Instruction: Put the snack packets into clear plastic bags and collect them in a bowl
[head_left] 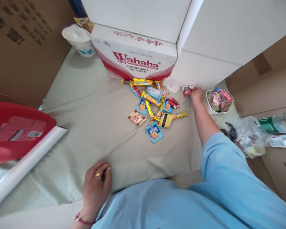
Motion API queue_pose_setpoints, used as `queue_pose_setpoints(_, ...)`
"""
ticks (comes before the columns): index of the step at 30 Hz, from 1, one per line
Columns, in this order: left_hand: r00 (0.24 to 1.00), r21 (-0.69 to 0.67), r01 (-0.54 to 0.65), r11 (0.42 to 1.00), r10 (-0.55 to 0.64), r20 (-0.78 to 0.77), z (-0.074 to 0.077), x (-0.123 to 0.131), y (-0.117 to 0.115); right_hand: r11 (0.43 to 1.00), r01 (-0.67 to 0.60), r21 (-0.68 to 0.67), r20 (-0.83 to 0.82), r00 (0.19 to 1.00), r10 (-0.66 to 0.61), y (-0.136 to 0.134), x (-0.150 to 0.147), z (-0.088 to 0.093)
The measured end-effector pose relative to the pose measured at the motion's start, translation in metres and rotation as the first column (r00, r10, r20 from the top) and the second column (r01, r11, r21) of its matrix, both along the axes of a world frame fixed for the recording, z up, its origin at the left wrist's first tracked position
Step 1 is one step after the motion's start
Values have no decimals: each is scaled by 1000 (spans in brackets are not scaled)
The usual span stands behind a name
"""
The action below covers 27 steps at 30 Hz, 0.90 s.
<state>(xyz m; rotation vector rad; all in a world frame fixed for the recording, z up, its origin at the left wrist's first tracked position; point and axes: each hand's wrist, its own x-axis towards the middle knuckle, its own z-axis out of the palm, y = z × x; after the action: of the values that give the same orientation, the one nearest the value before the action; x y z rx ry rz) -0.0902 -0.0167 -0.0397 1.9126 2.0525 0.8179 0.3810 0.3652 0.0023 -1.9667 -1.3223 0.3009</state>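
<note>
My right hand [197, 94] reaches forward to the base of the white boxes, its fingers closed on a small red snack packet [187, 91]. Just to its right is a white tub [213, 110] filled with wrapped snacks. Left of the hand, a loose pile of snacks lies on the cloth: blue packets [154, 132], yellow stick packets [151, 99], a cream packet [136, 118] and a red packet [173, 102]. My left hand [97, 179], wearing a ring, rests at the cloth's near edge. Its fingers are loosely curled in, and nothing shows in them.
A Wahaha carton [138, 57] and stacked white boxes [209, 63] stand behind the pile. A paper cup [82, 43] is at back left. A red plastic object [19, 127] and a white roll [26, 168] lie left; a plastic bag [251, 136] and bottle [281, 123] lie right.
</note>
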Motion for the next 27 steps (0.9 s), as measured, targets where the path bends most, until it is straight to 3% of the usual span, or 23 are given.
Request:
queue_pose_setpoints(1, 999, 32, 15, 999, -14, -34, -2, 2, 0, 996, 84, 15, 86, 993, -85, -2, -4, 4)
queue_pose_setpoints(3, 995, 78, 63, 995, -56, -87, -5, 5, 0, 989, 132, 72, 210, 967, -145, -3, -14, 10)
queue_pose_setpoints(7, 988, 98, 102, 990, -89, -128, -4, 9, 1, 992, -61, -111, 238, 967, 86, 4, -43, 10)
queue_pose_setpoints(10, 986, 104, 104, 989, -89, -144, -1, 11, 2, 980, -102, -170, 73, 991, 116, 8, -66, 5)
queue_pose_setpoints(13, 990, 121, 94, 988, -80, -118, -2, 13, 2, 993, -64, -99, -262, 965, 36, 4, -82, 7)
queue_pose_setpoints(15, 996, 126, 66, 990, -58, -66, -2, 13, 1, 995, -63, -77, -423, 906, 24, -7, -87, 13)
queue_pose_setpoints(18, 998, 112, 17, 994, -23, 56, -2, 11, -1, 988, -127, -91, -534, 844, 60, -45, -89, 26)
queue_pose_setpoints(20, 983, 56, -7, 998, -3, 182, 2, 10, 1, 975, -207, -81, -690, 718, 95, -83, -90, 32)
queue_pose_setpoints(23, 897, -117, 5, 993, 48, 439, 12, 16, 15, 927, -376, 6, -965, 242, 105, -154, -103, 33)
queue_pose_setpoints(25, 752, -240, 72, 968, 105, 651, 22, 28, 30, 877, -479, 31, -998, 29, 50, -200, -123, 27)
queue_pose_setpoints(27, 474, -297, 199, 934, 173, 863, 32, 44, 47, 809, -587, 18, -998, -61, -22, -238, -149, 19)
